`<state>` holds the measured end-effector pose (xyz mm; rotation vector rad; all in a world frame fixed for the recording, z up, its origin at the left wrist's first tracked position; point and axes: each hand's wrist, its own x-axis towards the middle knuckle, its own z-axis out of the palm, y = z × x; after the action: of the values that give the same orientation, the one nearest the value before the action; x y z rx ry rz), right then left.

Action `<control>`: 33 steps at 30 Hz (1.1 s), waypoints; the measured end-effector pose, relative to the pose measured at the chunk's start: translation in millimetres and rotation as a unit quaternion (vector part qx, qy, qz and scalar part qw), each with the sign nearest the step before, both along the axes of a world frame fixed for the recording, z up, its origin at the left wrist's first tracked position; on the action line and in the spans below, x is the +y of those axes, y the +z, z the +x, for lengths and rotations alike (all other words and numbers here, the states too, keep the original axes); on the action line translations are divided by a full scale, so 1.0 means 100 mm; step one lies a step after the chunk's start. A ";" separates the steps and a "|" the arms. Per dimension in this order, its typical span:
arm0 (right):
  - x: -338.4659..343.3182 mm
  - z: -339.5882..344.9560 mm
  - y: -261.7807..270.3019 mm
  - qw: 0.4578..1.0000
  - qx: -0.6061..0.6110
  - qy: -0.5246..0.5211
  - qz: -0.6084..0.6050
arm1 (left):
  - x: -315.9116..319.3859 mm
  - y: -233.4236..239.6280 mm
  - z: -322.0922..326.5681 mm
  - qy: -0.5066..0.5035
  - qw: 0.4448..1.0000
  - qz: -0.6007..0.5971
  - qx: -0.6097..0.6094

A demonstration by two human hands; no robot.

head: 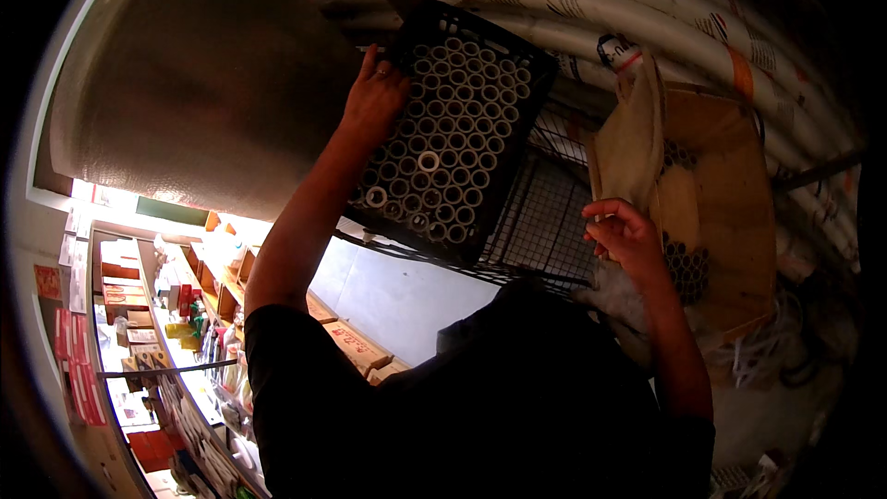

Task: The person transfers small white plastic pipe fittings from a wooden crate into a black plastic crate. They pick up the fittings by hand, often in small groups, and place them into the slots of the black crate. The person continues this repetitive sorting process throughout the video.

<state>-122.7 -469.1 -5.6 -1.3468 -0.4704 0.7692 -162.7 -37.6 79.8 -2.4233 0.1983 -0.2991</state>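
My left hand [378, 93] lies against the left rim of a black plastic crate [509, 218], its fingers bent over the edge and one pointing away from me. The fingertips are dark, so their exact grip is unclear. Short round tubes [454, 111] stand upright in tight rows in the crate, open ends up; a few rims look whiter. My right hand [627, 235] is raised with curled fingers beside the pale flap [627, 145] of an open brown box [741, 208]. Whether anything thin is between those fingers cannot be made out. More tubes [686, 267] lie inside the box.
A metal wire basket [547, 215] sits beside and under the crate. Long white wrapped pipes [624, 7] span the back. A large brownish roll [208, 83] stands at the left. Lit shelves [166, 333] of packaged goods and cardboard boxes [357, 346] are lower left.
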 end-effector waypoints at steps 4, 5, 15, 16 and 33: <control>0.01 0.00 0.03 1.000 0.004 0.002 -0.012 | -0.01 0.00 0.02 0.014 0.998 0.064 0.023; 0.01 0.01 0.03 1.000 0.004 0.004 -0.015 | -0.02 0.02 0.02 0.026 0.996 0.081 0.037; 0.01 0.02 0.03 1.000 0.026 0.011 -0.011 | 0.00 0.03 0.05 0.093 0.988 0.030 0.119; 0.01 0.02 0.02 0.999 0.027 0.012 -0.013 | -0.03 0.03 0.04 0.084 0.991 -0.011 0.101; -0.29 0.04 0.25 0.988 0.008 0.023 0.151 | -2.60 -0.49 -0.42 -0.256 0.810 -0.527 0.023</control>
<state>-119.0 -498.3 19.0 -1.0492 -0.5826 0.7139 -205.1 -297.6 30.4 -3.4415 0.9283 -0.7444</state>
